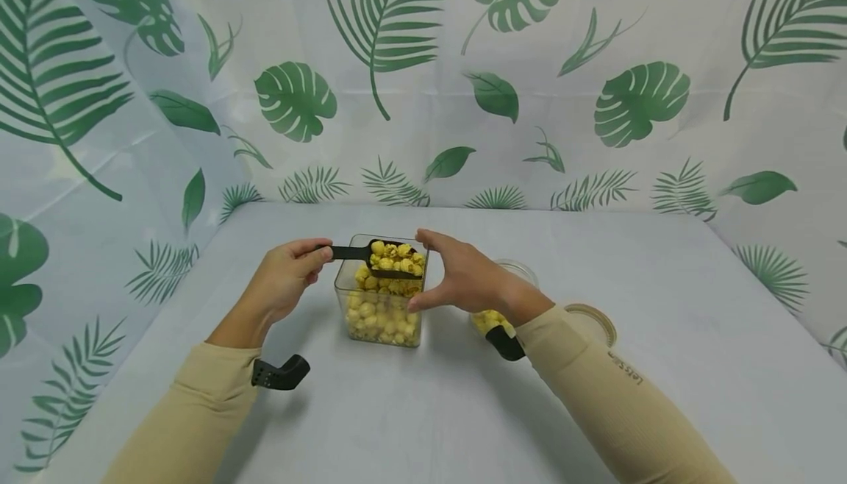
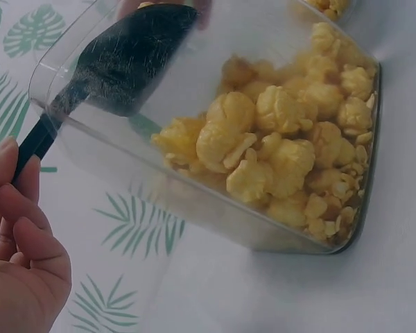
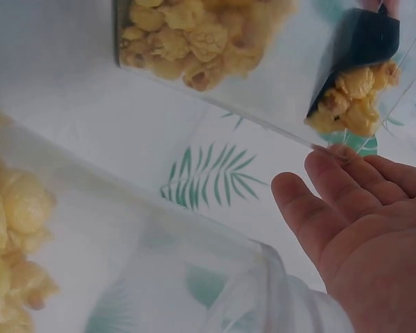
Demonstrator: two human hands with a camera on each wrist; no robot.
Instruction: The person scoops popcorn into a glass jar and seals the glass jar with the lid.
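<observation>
One black scoop [image 1: 367, 256], full of yellow popcorn [image 1: 397, 260], is up at the mouth of a clear box [image 1: 384, 294] with more of it inside. The left grip [image 1: 284, 282] is closed, pinching the handle [image 1: 348, 252]. The right grip [image 1: 473, 274] is wide, fingers by the box's right side. The right arm [image 1: 595, 381] hides part of a clear jar [image 1: 519, 269] and a round lid [image 1: 604, 315] on the bench [image 1: 437, 410].

Dark lettering [image 1: 625, 368] runs along the right sleeve [image 1: 612, 410], toward four o'clock in the head view; it begins "Lets", the remaining letters too small to read surely.
</observation>
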